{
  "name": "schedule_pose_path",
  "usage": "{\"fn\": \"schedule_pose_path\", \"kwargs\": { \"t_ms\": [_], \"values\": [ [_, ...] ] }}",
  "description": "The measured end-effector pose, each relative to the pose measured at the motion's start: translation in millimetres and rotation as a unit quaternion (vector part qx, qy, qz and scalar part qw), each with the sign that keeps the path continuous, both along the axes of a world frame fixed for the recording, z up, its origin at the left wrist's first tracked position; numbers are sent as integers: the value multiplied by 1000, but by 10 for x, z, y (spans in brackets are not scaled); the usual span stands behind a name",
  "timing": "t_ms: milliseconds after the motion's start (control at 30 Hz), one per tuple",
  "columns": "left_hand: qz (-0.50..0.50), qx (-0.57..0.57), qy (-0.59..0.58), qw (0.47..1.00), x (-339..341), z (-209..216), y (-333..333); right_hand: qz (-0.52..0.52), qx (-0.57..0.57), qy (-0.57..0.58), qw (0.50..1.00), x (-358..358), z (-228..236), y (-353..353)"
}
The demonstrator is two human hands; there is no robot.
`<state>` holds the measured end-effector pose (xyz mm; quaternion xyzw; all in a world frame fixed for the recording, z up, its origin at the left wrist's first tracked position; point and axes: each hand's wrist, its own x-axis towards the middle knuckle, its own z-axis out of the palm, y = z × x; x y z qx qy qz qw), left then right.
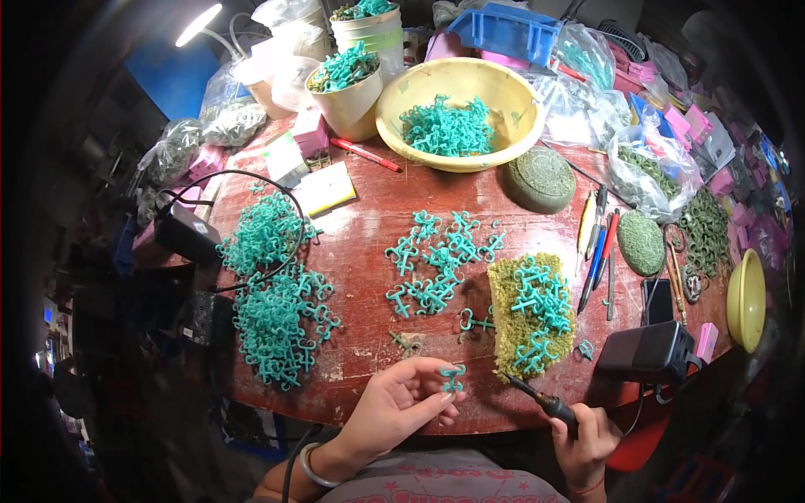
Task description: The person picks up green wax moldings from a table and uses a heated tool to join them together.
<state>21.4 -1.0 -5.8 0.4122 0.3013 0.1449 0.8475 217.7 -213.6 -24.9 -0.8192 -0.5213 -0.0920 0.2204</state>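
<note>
Between the thumb and fingers of my left hand (409,399) is a small teal wax piece (453,379) with curled ends. My right hand (587,444) grips a black-handled heated pen (549,404), much like a soldering iron. Its thin tip is at the lower edge of a rough yellow-green sponge block (505,314); I cannot tell whether they touch. Many teal pieces (541,302) like the held one lie on the sponge. A loose cluster of them (436,264) spreads over the red table left of the sponge, and one greenish piece (405,342) lies above my left hand.
Large teal piles (281,327) lie at the left under a looped black cable (300,210). A yellow bowl (394,134) of teal pieces stands at the back. Pens (597,256), round green blocks (541,180) and a black power bank (641,352) are at the right. A lamp (199,25) shines at back left.
</note>
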Motion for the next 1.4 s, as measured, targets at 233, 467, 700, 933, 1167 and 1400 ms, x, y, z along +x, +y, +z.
{"fn": "schedule_pose_path", "kwargs": {
  "t_ms": [233, 467, 700, 933, 1167, 1400],
  "values": [
    [10, 21, 3, 1000, 2, -3, -30, 17, 82, 47, 995, -39, -10, 91],
    [29, 0, 29, 999, 10, -4, -14, 63, 61, 131, 987, -121, -21, 199],
    [28, -15, 16, 999, 21, 41, 9, 25, 68, 66, 995, 8, 13, 69],
    [35, 13, 19, 999, 43, 41, -36, 11, 24, 35, 999, 17, 2, 44],
    [38, 43, 33, 998, 25, 50, -80, 85, 59, 153, 983, -73, 40, 185],
    [38, 54, 40, 997, 48, -4, -107, 93, 62, 144, 983, -72, -2, 191]
  ]
}}
